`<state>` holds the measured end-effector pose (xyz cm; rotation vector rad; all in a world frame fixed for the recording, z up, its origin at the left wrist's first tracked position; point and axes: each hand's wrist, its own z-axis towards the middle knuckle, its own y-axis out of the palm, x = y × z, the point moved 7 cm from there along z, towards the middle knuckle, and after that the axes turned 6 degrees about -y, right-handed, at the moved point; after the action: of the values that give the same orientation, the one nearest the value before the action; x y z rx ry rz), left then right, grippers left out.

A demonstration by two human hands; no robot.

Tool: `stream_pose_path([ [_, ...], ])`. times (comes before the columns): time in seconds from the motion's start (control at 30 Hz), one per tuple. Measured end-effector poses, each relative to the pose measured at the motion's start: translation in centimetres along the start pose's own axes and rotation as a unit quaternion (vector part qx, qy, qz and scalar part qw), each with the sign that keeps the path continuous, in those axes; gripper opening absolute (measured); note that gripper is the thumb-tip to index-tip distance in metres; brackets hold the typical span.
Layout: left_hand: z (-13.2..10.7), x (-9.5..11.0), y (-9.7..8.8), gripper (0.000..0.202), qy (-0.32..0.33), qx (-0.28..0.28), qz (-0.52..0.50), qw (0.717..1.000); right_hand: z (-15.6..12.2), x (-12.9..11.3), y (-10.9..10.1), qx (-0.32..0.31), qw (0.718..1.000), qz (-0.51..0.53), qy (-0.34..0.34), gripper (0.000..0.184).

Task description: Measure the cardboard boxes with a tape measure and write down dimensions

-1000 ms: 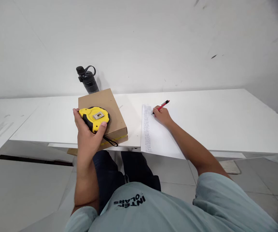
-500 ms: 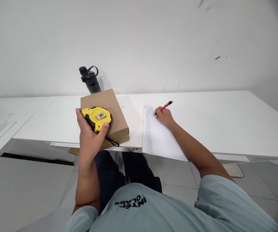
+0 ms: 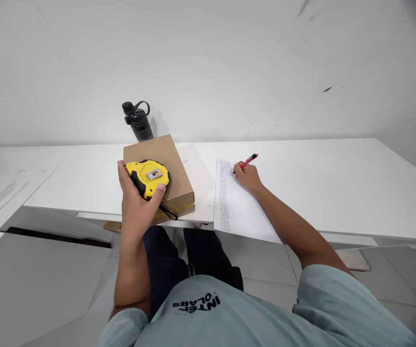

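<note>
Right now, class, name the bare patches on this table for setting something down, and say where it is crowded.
Widest: the table right of the paper, right hand and pen. Also left of the cardboard box, plus a narrow strip between box and paper. Crowded: left hand, tape measure, box, bottle behind.

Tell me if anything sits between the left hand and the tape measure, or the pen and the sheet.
Nothing visible. The left hand holds the tape measure at the box; the pen in the right hand is at the sheet.
</note>
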<state>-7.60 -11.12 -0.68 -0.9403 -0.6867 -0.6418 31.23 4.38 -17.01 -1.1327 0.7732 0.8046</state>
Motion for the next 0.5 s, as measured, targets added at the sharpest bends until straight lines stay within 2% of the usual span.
stream_pose_path([
  [0.2,0.1,0.6,0.0,0.116,0.037,-0.011,0.015,0.999,0.1,0.2,0.1,0.001,1.0,-0.004,-0.001,0.035],
  [0.3,0.0,1.1,-0.1,0.107,0.057,-0.009,0.027,0.998,0.1,0.2,0.2,0.003,1.0,-0.006,-0.002,0.036],
  [0.4,0.0,1.4,-0.1,0.098,0.056,-0.005,0.034,0.998,0.1,0.2,0.0,0.011,1.0,-0.013,0.003,0.036],
  [0.5,0.0,1.6,-0.1,0.099,0.055,-0.01,0.025,0.998,0.1,0.2,-0.3,0.022,0.999,-0.021,0.012,0.035],
])
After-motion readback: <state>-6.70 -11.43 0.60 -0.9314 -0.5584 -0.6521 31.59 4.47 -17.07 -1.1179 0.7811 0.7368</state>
